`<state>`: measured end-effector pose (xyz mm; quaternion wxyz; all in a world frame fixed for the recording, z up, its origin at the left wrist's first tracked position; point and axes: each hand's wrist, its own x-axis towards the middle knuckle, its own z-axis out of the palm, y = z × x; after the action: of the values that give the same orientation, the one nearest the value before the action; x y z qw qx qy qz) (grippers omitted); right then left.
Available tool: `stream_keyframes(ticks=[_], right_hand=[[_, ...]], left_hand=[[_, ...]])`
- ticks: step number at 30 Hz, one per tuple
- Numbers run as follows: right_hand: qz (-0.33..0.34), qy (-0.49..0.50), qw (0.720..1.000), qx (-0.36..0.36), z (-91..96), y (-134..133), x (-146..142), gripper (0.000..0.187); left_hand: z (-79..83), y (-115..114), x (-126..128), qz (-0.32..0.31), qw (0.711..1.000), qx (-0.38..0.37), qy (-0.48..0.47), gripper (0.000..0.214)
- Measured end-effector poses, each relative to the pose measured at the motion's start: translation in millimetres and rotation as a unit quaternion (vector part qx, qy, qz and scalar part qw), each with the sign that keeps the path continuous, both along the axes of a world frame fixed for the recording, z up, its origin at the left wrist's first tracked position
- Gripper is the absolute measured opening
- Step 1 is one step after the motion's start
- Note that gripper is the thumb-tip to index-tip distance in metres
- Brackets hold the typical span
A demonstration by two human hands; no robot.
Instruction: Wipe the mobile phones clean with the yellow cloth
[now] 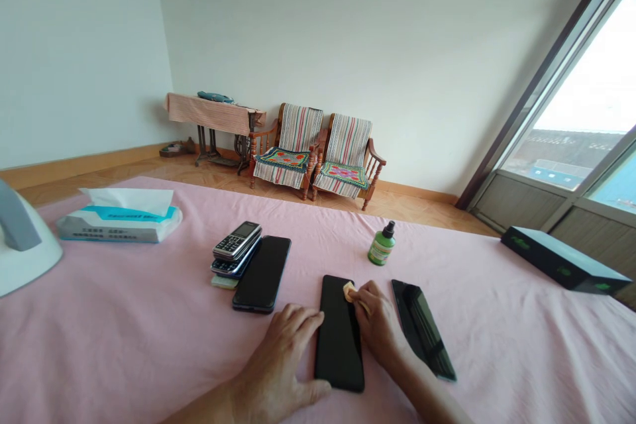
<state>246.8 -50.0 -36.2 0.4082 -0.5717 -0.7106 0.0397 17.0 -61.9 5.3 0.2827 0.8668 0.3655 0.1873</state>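
Note:
A black smartphone [338,351] lies flat on the pink cloth between my hands. My left hand [283,358] rests at its left edge, fingers stretched out and thumb near the bottom corner. My right hand [377,321] pinches a small pale orange cloth [350,291] and presses it on the phone's upper right part. Just right of that hand lies another dark, glossy phone [422,328]. To the left is a third black smartphone [263,271], beside a stack of old keypad phones [238,240].
A green spray bottle [381,245] stands behind the phones. At the left are a tissue pack [119,222] and a white object with a grey part [24,245]. A black box [561,258] sits at the right edge. Two chairs [293,152] stand by the wall.

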Motion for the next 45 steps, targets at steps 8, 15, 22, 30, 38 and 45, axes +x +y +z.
stream_keyframes(ticks=[8,15,22,30,38,45], right_hand=[[-0.012,-0.027,1.000,0.007,5.1,26.1,-32.7,0.029],[0.001,-0.035,0.999,0.003,11.6,28.1,-40.4,0.028],[0.013,-0.059,0.998,-0.008,11.7,25.6,-42.7,0.028],[-0.037,-0.076,0.996,-0.013,12.8,27.2,-45.5,0.031],[-0.054,-0.087,0.994,-0.025,11.9,30.5,-45.7,0.033],[-0.002,-0.095,0.995,-0.031,16.8,25.3,-54.7,0.028]], left_hand=[[8.1,-0.8,2.4,-0.029,0.999,0.001,0.013,0.071],[13.3,0.0,2.6,-0.037,0.999,-0.005,0.017,0.067],[14.9,-1.4,3.7,-0.028,0.999,0.000,0.024,0.065],[17.5,-4.1,5.4,-0.015,0.999,-0.010,0.031,0.065],[14.2,-4.5,5.3,-0.015,1.000,-0.007,0.023,0.068],[10.7,-2.6,5.4,-0.013,1.000,-0.004,0.023,0.070]])
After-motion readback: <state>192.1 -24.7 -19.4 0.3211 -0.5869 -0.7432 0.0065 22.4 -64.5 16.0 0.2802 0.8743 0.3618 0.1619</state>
